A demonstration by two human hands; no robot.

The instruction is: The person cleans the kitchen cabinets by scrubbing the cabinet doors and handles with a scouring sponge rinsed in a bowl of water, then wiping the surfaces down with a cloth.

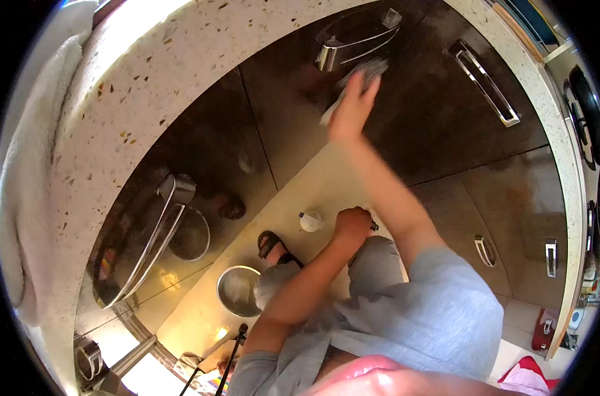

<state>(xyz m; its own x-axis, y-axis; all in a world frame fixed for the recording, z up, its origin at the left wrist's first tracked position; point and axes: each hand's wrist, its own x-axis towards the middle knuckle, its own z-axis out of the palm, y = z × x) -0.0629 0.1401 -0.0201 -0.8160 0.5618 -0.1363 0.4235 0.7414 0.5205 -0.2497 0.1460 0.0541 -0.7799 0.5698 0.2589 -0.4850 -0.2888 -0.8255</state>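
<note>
Against the dark glossy cabinet front, below a chrome handle (359,49), my right hand (354,109) presses a pale, crumpled cloth (372,68), partly blurred. My left hand (354,223) is closed near my knee; a small dark item (374,226) shows at its far side, too hidden to name. On the floor to the left of this hand stands a small white container (310,221) with a dark tip. A round metal basin (239,291) sits on the floor near my sandalled foot (272,246).
A speckled countertop (128,79) curves above the cabinets, with a white towel (32,178) at its left end. Long chrome handles (488,82) stick out from the doors. Dark stand legs (231,362) are at the lower left, and a red case (545,329) at the lower right.
</note>
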